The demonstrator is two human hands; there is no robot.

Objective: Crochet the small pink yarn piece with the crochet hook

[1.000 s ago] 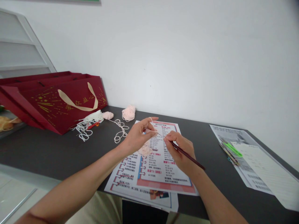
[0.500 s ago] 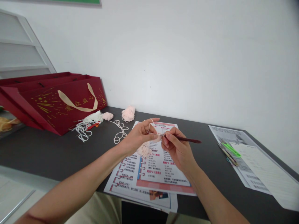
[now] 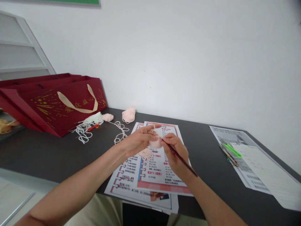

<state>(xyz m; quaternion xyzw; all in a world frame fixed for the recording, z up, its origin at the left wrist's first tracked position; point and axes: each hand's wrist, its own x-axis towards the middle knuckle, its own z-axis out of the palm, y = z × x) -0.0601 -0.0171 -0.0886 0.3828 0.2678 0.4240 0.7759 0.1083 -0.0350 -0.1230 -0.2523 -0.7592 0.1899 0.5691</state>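
Observation:
Between my hands is a small pale pink crochet piece [image 3: 155,142]. My left hand [image 3: 138,138] pinches its upper left edge, index finger stretched out with a strand of yarn looped over it. My right hand [image 3: 176,152] grips a crochet hook [image 3: 184,161] with a dark brown handle, its handle slanting down to the right over the wrist. The hook's tip meets the edge of the piece; the exact stitch is too small to make out. Just below lies a loose pale pink yarn bundle [image 3: 146,153] on the printed pattern sheets [image 3: 164,179].
A dark red gift bag [image 3: 54,103] stands at the left. Near it lie white yarn [image 3: 94,118], an orange tool [image 3: 94,127], a small pink ball [image 3: 108,117] and a larger pink ball [image 3: 129,115]. At right are papers [image 3: 263,172] with green-handled scissors [image 3: 232,150].
The hook has swung from nearly level to slanting steeply down to the right, as my right hand turned. More of the pink piece shows between my hands. My left fingers have shifted slightly lower.

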